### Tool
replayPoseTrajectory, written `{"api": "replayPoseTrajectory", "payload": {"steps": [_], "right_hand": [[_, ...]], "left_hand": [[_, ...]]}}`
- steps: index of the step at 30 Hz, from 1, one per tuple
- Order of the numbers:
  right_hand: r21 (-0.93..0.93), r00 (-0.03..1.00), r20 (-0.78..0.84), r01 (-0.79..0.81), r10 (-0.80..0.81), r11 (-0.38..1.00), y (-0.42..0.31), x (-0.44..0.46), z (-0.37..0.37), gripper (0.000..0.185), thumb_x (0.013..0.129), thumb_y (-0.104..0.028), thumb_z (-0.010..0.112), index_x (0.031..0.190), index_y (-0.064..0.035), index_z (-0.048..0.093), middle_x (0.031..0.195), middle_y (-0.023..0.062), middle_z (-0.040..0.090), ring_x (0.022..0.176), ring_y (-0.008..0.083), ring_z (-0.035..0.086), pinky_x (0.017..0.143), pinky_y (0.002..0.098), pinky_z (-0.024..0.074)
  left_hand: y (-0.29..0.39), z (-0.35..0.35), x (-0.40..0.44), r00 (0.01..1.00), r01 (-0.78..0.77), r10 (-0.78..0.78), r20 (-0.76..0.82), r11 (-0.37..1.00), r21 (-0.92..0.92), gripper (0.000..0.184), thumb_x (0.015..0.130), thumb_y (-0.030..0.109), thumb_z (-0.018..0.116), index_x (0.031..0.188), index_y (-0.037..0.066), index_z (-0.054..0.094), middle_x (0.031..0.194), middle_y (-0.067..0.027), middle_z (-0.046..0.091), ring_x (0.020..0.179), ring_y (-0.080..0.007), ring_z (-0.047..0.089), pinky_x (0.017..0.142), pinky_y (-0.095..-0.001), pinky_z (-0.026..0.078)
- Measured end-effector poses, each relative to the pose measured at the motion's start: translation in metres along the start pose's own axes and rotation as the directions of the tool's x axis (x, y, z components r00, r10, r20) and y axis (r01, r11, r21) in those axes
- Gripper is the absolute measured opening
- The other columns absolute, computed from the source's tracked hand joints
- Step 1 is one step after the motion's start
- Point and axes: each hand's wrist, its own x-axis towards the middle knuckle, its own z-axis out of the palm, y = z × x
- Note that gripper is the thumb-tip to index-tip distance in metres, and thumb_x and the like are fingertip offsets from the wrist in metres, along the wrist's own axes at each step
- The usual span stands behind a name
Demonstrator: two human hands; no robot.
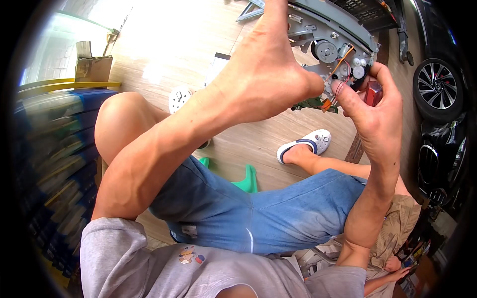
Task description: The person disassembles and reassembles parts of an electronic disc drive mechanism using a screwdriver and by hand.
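Note:
A grey metal-and-plastic geared mechanism [310,37] is held up at the top of the view. It carries a round silver wheel [326,51], small white gears [358,68] and thin orange and red wires [341,60]. My left hand [280,74] grips its left side, thumb against the lower edge; the fingertips run out of view. Closed at the lower right corner is my right hand [375,116], its thumb by the wires and its fingers bent round the edge. A red handle-like piece [373,93] sits in that hand; its far end is hidden.
Green plastic legs [247,180] stand on the wood-look floor between my knees. A white clog [318,141] is on my foot. Blue stacked boxes [59,149] line the left side. At right are a car wheel [438,84] and another person's hand [397,273].

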Motion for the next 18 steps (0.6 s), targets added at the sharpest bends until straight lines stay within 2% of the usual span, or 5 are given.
{"api": "replayPoseTrajectory", "payload": {"steps": [2,4,7,14,18], "right_hand": [[0.027,1.000,0.007,-0.010,0.010,1.000,-0.003,-0.001,0.001,0.041,0.085,-0.012,0.081,0.115,0.0070,0.062,0.091,0.0075,0.072,0.074,0.0066,0.061,0.066,0.0234,0.0511],[0.062,1.000,0.005,-0.030,0.030,0.998,-0.005,-0.002,0.003,0.040,0.085,-0.012,0.081,0.115,0.0071,0.061,0.091,0.0075,0.072,0.075,0.0067,0.061,0.066,0.0235,0.0513],[0.012,0.999,0.000,-0.034,0.034,0.999,-0.002,0.000,0.001,0.040,0.086,-0.011,0.080,0.117,0.0072,0.061,0.091,0.0075,0.072,0.076,0.0071,0.062,0.067,0.0235,0.0519],[0.018,1.000,0.005,0.001,-0.001,1.000,0.001,0.000,0.001,0.039,0.086,-0.010,0.080,0.116,0.0071,0.061,0.092,0.0076,0.072,0.077,0.0064,0.062,0.068,0.0229,0.0517],[0.041,1.000,0.012,-0.018,0.017,0.999,-0.003,-0.001,0.002,0.038,0.086,-0.010,0.079,0.115,0.0065,0.061,0.091,0.0066,0.072,0.076,0.0053,0.060,0.066,0.0217,0.0502]], "left_hand": [[-0.007,-0.020,0.005,0.996,0.028,-0.010,0.084,0.974,-0.224,0.124,0.080,0.010,0.079,0.155,-0.009,-0.018,0.147,-0.0322,0.041,0.136,-0.0370,0.048,0.117,-0.0438,0.039],[-0.007,-0.018,0.004,0.998,-0.004,0.018,0.063,0.975,-0.223,0.124,0.080,0.009,0.079,0.155,-0.009,-0.017,0.147,-0.0319,0.041,0.136,-0.0368,0.047,0.117,-0.0438,0.039],[0.002,0.009,-0.002,0.994,-0.081,0.086,-0.070,0.994,0.074,0.124,0.080,0.009,0.079,0.155,-0.009,-0.017,0.148,-0.0314,0.040,0.137,-0.0364,0.046,0.117,-0.0437,0.039],[0.006,0.006,-0.003,0.998,-0.051,0.053,-0.045,0.997,0.050,0.125,0.079,0.010,0.079,0.155,-0.009,-0.018,0.148,-0.0317,0.039,0.138,-0.0367,0.046,0.118,-0.0442,0.038],[-0.008,0.003,-0.005,0.990,-0.136,0.137,-0.013,0.986,0.093,0.124,0.080,0.011,0.077,0.155,-0.009,-0.019,0.148,-0.0327,0.039,0.138,-0.0380,0.046,0.118,-0.0451,0.038]]}}
